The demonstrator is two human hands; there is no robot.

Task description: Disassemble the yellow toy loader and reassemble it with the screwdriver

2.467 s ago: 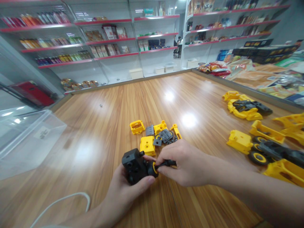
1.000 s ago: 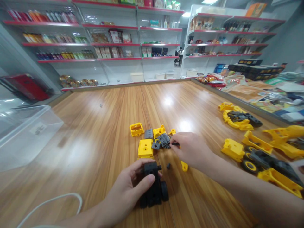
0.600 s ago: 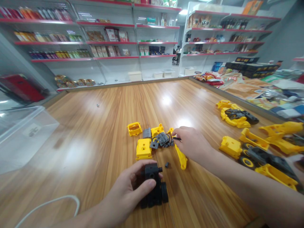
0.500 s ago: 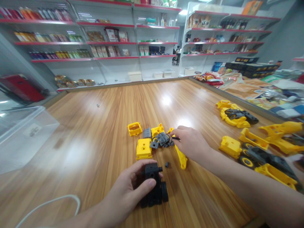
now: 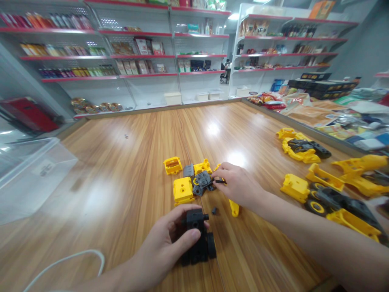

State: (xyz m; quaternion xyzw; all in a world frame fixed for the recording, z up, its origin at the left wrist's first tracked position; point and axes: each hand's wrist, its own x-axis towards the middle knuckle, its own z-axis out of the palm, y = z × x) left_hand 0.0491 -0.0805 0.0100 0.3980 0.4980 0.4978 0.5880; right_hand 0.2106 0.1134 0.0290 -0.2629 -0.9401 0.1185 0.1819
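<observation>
My left hand [image 5: 165,245] grips a black toy chassis block [image 5: 197,237] that rests on the wooden table [image 5: 127,170], thumb across its front. My right hand [image 5: 238,184] reaches into a small pile of yellow and grey toy parts [image 5: 194,180], its fingers pinched on a thin black pin-like piece [image 5: 219,181]. A yellow cube part [image 5: 181,190] lies at the pile's near left. A yellow arm piece [image 5: 234,207] sits partly under my right wrist. A tiny black piece [image 5: 214,211] lies between the block and the pile.
More yellow and black toy vehicle parts [image 5: 331,190] lie along the right side. A clear plastic box [image 5: 30,174] stands at the left edge. A white cable [image 5: 69,259] curls near the front left. Shop shelves [image 5: 146,52] line the background.
My left hand set the black block down on the table and kept hold of it. My right hand left the block, moved to the parts pile, and shifted slightly left over the grey parts.
</observation>
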